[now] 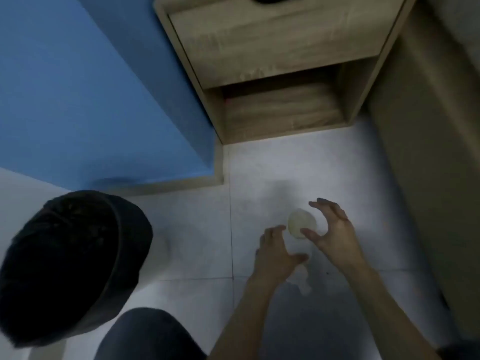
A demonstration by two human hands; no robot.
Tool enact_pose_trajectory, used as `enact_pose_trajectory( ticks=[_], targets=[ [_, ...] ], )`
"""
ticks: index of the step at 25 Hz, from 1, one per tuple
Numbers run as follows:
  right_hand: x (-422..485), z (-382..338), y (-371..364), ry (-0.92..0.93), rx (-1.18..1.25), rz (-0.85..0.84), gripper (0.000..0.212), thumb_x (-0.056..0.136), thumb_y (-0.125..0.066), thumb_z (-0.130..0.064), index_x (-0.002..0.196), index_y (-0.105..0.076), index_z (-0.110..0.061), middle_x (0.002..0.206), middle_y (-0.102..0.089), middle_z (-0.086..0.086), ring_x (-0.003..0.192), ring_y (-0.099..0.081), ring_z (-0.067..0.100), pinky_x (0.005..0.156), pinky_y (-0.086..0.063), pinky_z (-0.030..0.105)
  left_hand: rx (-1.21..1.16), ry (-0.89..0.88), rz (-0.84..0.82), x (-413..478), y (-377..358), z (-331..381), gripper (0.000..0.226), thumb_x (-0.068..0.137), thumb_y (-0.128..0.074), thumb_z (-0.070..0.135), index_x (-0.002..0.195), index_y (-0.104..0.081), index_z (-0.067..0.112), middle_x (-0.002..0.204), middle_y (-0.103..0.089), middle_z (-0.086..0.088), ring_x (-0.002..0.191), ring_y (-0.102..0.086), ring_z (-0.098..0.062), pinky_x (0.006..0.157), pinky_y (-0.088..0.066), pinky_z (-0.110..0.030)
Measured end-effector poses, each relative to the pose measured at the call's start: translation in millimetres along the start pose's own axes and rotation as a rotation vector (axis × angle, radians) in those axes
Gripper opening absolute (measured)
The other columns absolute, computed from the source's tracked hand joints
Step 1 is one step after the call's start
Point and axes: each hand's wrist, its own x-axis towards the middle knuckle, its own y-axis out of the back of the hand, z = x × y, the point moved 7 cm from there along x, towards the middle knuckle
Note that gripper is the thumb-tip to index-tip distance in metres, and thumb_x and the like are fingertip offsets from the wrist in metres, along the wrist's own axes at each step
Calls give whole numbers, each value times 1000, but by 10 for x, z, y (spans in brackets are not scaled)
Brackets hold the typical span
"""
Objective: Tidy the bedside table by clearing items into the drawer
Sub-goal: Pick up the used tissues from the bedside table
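Pale round lump (301,223) sits between left hand (275,252) and right hand (336,232), fingers (324,203) apart.

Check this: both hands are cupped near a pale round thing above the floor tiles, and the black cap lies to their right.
Wrong side. The head view shows the black cap lying to the left of the left hand and right hand, not to their right.

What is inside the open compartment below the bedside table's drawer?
Only bare wood-grain panels show inside the compartment; no item is visible. Its upper strip lies in shadow under the drawer front, so that part cannot be checked.
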Motion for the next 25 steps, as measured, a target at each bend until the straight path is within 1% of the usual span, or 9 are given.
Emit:
enact_pose_trajectory(
  ticks=[4, 7, 10, 12, 13, 16, 19, 21, 25],
  targets=[
    [57, 431, -591, -133, -58, -203, 103, 52, -88, -33, 140, -35, -21, 153, -20, 8, 136, -28, 31, 106, -35, 41, 97, 189, -187, 19, -718, -505, 115, 66, -77, 51, 149, -1, 27, 158, 0, -5, 147, -5, -26, 112, -27, -52],
    [118, 630, -788, -105, -19, -186, 101, 55, -86, -28, 141, -32, -26, 149, -27, 5, 132, -34, 28, 102, -38, 35, 134, 201, -180, 149, -1090, -708, 116, 68, -76, 48, 148, 5, 31, 158, 7, -10, 148, 4, -26, 111, -27, -49],
    [158, 671, -781, -87, 16, -88, 93, 58, -83, -21, 138, -36, -28, 137, -42, 2, 120, -45, 24, 93, -43, 31, 291, 108, 44, 232, -1118, -737, 108, 43, -83, 55, 132, -28, 30, 145, -27, -11, 135, -28, -28, 85, -52, -46],
    [156, 671, -778, -71, 20, -48, 90, 59, -82, -19, 137, -38, -26, 132, -45, 3, 116, -48, 25, 90, -44, 31, 331, 63, 70, 336, -1180, -837, 90, 9, -81, 56, 92, -52, 34, 104, -53, -1, 95, -54, -17, 50, -53, -21],
    [154, 674, -764, -69, 27, -32, 89, 59, -82, -18, 136, -39, -25, 131, -46, 4, 115, -49, 26, 90, -44, 31, 311, 25, 36, 395, -1268, -918, 76, 7, -82, 49, 76, -58, 32, 88, -56, 3, 78, -60, -14, 45, -48, -15],
    [150, 656, -674, -78, 25, -2, 86, 60, -83, -19, 135, -41, -22, 128, -48, 6, 111, -51, 27, 89, -44, 29, 265, -6, 94, 430, -1222, -944, 36, 29, -83, 28, 59, -63, 23, 68, -62, 1, 59, -66, -14, 51, -44, -14],
    [213, 547, -480, -77, 13, 31, 84, 60, -83, -21, 134, -42, -23, 127, -49, 8, 108, -53, 28, 84, -45, 30, 82, 63, 103, 432, -989, -850, 33, 68, -51, 23, 88, -67, 1, 95, -67, -17, 92, -65, -27, 76, -41, -28],
    [312, 315, -252, -47, -4, 53, 83, 60, -84, -24, 132, -44, -22, 126, -51, 9, 105, -55, 30, 81, -48, 32, -37, 16, 193, 463, -688, -666, 38, 74, -41, 25, 89, -65, -1, 92, -66, -15, 95, -64, -30, 72, -39, -28],
    [598, -443, 469, 48, -49, 161, 81, 57, -83, -35, 129, -45, -28, 121, -55, 5, 102, -57, 28, 75, -52, 35, -298, -135, 402, 475, 481, 141, 7, 76, -59, 13, 70, -57, 17, 68, -62, -2, 70, -64, -28, 56, -37, -24]
  ],
)
